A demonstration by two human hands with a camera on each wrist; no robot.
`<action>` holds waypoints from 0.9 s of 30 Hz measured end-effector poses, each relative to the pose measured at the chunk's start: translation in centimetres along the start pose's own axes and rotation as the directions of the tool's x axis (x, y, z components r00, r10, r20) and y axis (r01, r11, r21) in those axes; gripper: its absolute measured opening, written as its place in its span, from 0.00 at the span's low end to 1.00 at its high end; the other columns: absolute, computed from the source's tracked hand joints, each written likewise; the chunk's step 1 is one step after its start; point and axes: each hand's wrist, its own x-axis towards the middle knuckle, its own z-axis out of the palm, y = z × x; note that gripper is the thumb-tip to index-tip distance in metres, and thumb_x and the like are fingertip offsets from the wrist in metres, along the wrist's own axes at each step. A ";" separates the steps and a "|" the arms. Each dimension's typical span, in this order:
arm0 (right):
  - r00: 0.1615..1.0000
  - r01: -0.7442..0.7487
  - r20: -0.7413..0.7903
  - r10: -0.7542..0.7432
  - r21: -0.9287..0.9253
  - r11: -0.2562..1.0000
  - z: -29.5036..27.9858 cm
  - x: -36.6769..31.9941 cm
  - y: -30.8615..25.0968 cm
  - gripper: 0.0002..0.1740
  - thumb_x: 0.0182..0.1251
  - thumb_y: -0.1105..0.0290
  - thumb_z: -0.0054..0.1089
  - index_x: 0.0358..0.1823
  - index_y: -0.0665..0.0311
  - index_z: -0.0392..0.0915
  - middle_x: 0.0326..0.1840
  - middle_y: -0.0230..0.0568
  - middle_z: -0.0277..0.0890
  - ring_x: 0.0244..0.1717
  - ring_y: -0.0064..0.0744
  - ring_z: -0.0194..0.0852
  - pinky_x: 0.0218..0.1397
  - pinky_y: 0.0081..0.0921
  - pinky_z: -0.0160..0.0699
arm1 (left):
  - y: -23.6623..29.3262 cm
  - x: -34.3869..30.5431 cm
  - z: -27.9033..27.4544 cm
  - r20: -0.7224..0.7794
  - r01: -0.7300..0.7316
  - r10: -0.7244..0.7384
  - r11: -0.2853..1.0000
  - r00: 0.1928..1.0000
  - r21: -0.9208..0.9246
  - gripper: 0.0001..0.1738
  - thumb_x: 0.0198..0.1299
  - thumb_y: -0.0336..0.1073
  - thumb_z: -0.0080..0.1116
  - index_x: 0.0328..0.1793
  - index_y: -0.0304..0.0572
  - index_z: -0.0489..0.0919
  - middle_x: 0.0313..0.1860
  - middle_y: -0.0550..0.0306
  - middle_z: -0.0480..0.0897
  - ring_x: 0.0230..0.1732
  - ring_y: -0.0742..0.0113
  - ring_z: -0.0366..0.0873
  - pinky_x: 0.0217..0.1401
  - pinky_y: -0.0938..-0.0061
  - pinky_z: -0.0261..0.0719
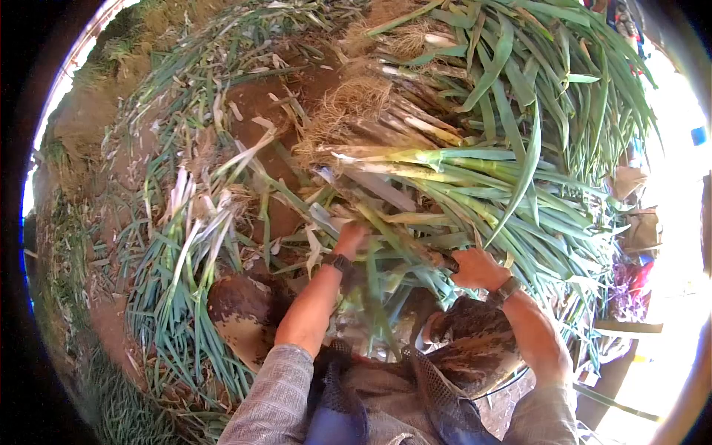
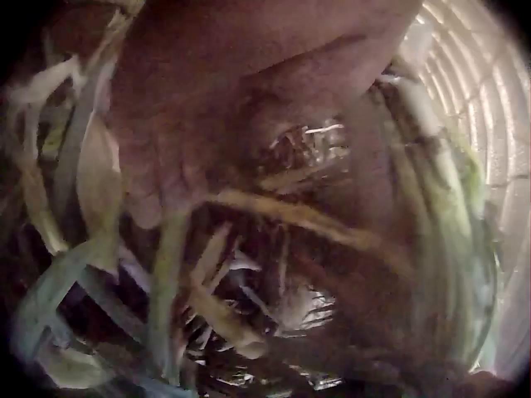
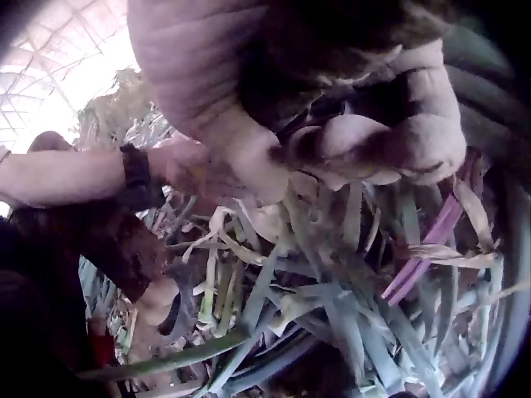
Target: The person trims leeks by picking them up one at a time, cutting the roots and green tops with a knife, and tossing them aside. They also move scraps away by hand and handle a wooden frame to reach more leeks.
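In the head view my left hand (image 1: 352,239) is bent over the leek trimmings between the knees. Its fingers curl down onto a yellow-green leek leaf (image 2: 170,257) in the left wrist view. My right hand (image 1: 480,268) grips a narrow dark thing (image 1: 448,262) whose kind I cannot tell; its fingers (image 3: 357,137) are curled in the right wrist view. A brownish-green stalk (image 1: 391,228) slants between the two hands. Just beyond lie pale-stemmed leeks (image 1: 426,157), roots to the left and leaves to the right.
A large heap of untrimmed leeks (image 1: 549,67) fills the upper right. Bundled leeks with white stems (image 1: 194,222) lie at the left. Cut leaves litter the brown soil (image 1: 278,215). The person's muddy knees (image 1: 241,311) flank the work, and a purple strip (image 3: 427,249) lies among the trimmings.
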 end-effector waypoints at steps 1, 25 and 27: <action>0.999 0.002 -0.032 -0.002 0.013 1.000 0.4 -0.2 0.3 0.19 0.54 0.63 0.57 0.43 0.68 0.80 0.38 0.63 0.82 0.45 0.64 0.81 0.54 0.52 0.79 | -0.8 0.3 0.8 -0.112 0.000 -0.004 1.000 0.994 -0.028 0.38 0.70 0.43 0.56 0.80 0.39 0.55 0.72 0.42 0.67 0.68 0.42 0.69 0.68 0.49 0.75; 0.965 0.162 -0.203 -0.163 -0.021 0.987 0.1 2.3 -1.3 0.21 0.59 0.59 0.61 0.48 0.64 0.72 0.32 0.62 0.80 0.40 0.69 0.78 0.47 0.59 0.70 | -0.7 -0.8 4.5 -0.131 -0.243 0.207 0.878 0.970 -0.413 0.51 0.63 0.78 0.41 0.74 0.39 0.63 0.64 0.46 0.73 0.66 0.54 0.71 0.69 0.52 0.67; 0.911 0.234 -0.338 -0.238 -0.053 0.971 0.4 1.5 -1.1 0.21 0.58 0.60 0.62 0.49 0.64 0.72 0.33 0.61 0.80 0.39 0.67 0.78 0.47 0.59 0.70 | -0.2 -1.7 4.2 -0.113 -0.251 0.224 0.874 0.968 -0.417 0.52 0.63 0.79 0.39 0.74 0.40 0.62 0.65 0.44 0.72 0.67 0.53 0.69 0.70 0.50 0.65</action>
